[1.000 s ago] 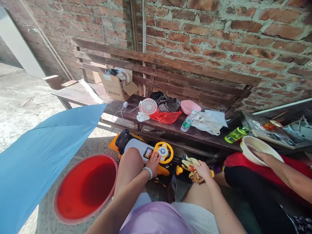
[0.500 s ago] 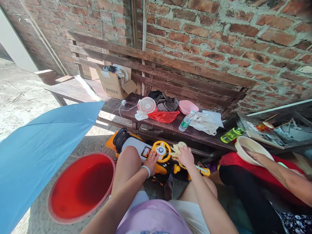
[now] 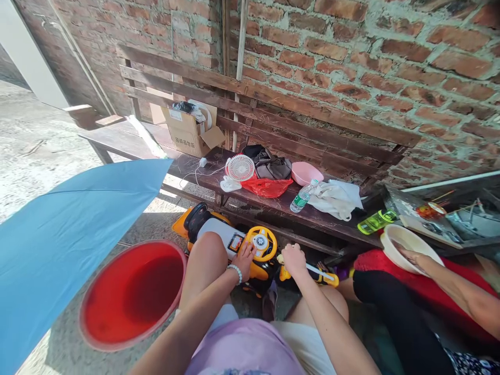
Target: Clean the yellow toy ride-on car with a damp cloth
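Locating the right hand (image 3: 294, 261): it is curled narrow, and whether it grips anything cannot be determined. A yellow plastic toy piece (image 3: 315, 275) lies just to its right, long axis running left to right. The left hand (image 3: 244, 260), fingers spread on a yellow-and-white toy ride-on car (image 3: 214, 234) beside its steering wheel (image 3: 262, 243), is farther off; narrow open room lies between the piece and a co-worker's black-clad knee (image 3: 365, 284).

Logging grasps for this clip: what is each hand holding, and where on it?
Left hand lies on the toy ride-on car beside its steering wheel, fingers not visibly gripping. Right hand is closed, but whatever it may hold is hidden; cannot tell.
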`<state>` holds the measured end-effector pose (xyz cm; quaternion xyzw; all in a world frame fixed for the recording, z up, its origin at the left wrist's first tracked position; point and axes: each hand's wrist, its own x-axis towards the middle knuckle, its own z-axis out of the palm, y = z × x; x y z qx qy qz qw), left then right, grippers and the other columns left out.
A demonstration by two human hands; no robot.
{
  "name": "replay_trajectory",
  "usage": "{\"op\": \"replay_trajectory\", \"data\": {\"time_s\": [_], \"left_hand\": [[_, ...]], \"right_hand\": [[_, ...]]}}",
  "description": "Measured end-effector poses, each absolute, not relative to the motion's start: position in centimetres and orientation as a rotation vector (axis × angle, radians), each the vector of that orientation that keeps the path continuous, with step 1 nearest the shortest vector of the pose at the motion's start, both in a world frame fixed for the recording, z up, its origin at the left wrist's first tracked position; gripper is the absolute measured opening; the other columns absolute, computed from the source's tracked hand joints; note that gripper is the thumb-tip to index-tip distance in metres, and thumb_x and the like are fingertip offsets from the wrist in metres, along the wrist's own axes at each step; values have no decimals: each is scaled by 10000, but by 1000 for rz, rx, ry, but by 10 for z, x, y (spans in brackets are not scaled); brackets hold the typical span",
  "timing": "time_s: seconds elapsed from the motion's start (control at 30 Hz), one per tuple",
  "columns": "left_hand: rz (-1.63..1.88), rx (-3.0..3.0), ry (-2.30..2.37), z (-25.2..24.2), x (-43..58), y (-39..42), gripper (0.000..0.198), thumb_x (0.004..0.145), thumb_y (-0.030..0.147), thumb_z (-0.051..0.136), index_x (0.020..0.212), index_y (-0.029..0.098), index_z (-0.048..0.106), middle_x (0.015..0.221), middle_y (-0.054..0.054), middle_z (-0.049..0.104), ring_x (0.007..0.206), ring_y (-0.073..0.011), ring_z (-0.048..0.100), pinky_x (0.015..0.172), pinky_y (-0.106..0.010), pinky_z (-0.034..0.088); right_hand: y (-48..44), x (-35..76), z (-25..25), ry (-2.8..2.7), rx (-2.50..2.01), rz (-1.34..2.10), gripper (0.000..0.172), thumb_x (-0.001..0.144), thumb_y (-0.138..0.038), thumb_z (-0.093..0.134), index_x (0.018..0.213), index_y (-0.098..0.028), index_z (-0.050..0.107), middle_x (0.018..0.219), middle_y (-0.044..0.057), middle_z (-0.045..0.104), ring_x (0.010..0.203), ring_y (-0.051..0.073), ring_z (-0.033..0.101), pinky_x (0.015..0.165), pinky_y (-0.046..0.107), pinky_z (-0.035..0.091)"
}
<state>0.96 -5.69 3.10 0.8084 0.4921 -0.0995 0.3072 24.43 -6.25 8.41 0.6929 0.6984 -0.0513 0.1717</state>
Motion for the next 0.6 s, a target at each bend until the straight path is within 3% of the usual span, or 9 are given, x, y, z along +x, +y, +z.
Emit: {"op": "replay_trajectory", "data": {"time_s": [0.33,0.5,0.6], "left_hand": [[-215,2104,1299,33,8,-58,1048,886,280,616,1806,171,127,1892,-94,-40,1743,-352,-97,1346,-624,324],[-221,2098,1308,35,9,-58,1061,869,281,638,1802,166,147,1892,-97,-47,1745,-345,-96,1339,-597,344],[-246,2111,1317,37,10,-58,1070,858,235,639,1801,147,142,1890,-100,-59,1746,-335,-92,1334,-575,359]], "right_hand": [[-89,245,95,2027,2032,-271,294,925,-112,657,1128,-235,830,1280,111,746,1236,318,596,918,357,517],[-102,279,93,2037,2348,-566,356,906,-194,618,1193,-272,813,1263,62,760,1148,266,683,1020,359,511],[-105,312,93,2019,2756,-576,421,892,-273,583,1259,-248,788,1324,92,748,1186,282,692,1061,372,525]]}}
